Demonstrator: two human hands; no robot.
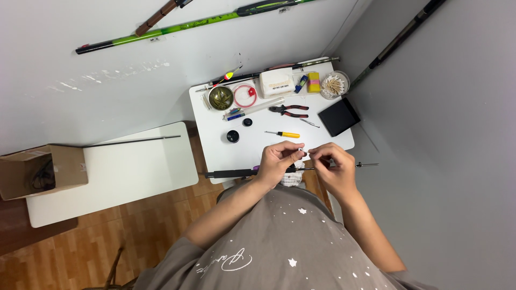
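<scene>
Your left hand (278, 159) and right hand (330, 161) pinched together on a tiny dark part (303, 154), just above the thin rod (279, 171), near the yellow screwdriver (284, 134) on the white counter (252, 147)

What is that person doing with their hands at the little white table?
A person stands over a small white table, pinching something tiny between the left hand and the right hand; it is too small to identify. A thin fishing rod lies across the near edge under the hands. Farther back lie a yellow-handled screwdriver, red-handled pliers and a black box.
</scene>
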